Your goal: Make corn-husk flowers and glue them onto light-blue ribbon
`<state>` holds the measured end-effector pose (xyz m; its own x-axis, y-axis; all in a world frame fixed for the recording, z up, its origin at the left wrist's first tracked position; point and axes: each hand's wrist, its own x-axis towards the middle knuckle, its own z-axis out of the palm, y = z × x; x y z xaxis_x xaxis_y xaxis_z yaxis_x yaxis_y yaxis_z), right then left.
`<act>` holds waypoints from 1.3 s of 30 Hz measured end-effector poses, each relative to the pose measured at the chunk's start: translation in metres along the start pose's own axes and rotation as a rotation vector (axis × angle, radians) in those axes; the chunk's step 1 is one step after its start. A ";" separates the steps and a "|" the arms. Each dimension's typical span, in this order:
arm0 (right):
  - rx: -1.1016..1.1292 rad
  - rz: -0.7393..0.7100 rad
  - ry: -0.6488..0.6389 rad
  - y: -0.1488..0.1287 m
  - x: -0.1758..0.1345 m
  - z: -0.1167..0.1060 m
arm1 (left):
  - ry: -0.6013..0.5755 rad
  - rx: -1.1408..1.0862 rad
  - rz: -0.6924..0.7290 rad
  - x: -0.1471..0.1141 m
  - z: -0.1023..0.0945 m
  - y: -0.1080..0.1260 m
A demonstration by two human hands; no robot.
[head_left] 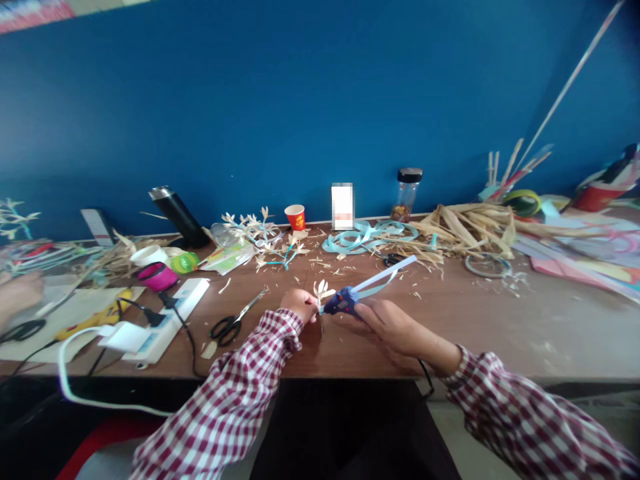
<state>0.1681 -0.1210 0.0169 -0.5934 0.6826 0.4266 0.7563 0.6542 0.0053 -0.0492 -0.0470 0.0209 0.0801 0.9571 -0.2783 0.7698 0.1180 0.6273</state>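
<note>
My left hand (301, 305) pinches the stem of a small husk flower (323, 291) with pale petals, just above the table's front half. In my right hand (387, 325) is a blue hot glue gun (343, 302), its nozzle pointing left at the flower's base. A long whitish glue stick (385, 272) sticks out of the gun's back end. Whether the nozzle touches the stem is too small to tell. A light blue strip runs beside the glue stick. Black-handled scissors (229, 329) lie partly open to the left of my left hand.
A white power strip (175, 320) with plugs and cords lies at left, near a yellow glue gun (95, 317) and another person's hand (20, 297). Along the wall stand a black bottle (177, 217), red paper cup (295, 219), blue ribbon (357, 239), glass jar (406, 200) and corn husks (465, 227).
</note>
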 end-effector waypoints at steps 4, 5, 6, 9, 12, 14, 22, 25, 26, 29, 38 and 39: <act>-0.033 -0.010 0.079 0.002 -0.002 0.004 | 0.004 0.003 0.009 0.000 0.000 0.000; -0.027 -0.022 0.090 0.002 -0.002 0.004 | 0.002 0.004 0.010 0.000 0.000 0.000; -0.024 -0.041 0.099 0.003 -0.002 0.004 | 0.001 0.004 0.011 0.000 0.000 0.000; -0.012 -0.085 0.111 0.004 -0.002 0.005 | -0.003 0.002 0.008 0.000 0.000 0.001; -0.004 -0.096 0.096 0.004 -0.003 0.005 | -0.001 -0.002 -0.001 0.000 0.000 0.001; -0.023 -0.102 0.079 0.005 -0.003 0.005 | -0.003 -0.004 -0.005 0.000 0.000 0.001; 0.113 0.087 -0.047 0.004 0.002 0.002 | 0.000 -0.002 -0.011 0.001 0.001 0.001; 0.155 0.132 -0.063 0.004 0.004 -0.002 | 0.001 0.003 0.000 0.001 0.001 0.000; 0.147 0.126 -0.066 0.003 0.004 -0.003 | 0.002 0.003 0.003 0.001 0.001 -0.001; 0.074 0.027 -0.069 0.003 0.003 -0.005 | 0.006 0.006 0.006 0.001 0.001 -0.001; 0.098 0.057 -0.036 0.002 0.000 0.000 | -0.001 -0.004 0.009 -0.001 0.000 0.001; 0.138 0.082 -0.041 0.002 0.000 -0.002 | 0.000 -0.002 0.010 -0.001 0.000 0.001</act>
<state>0.1699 -0.1206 0.0187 -0.5440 0.7463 0.3836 0.7594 0.6324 -0.1533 -0.0486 -0.0477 0.0223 0.0878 0.9584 -0.2717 0.7678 0.1087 0.6314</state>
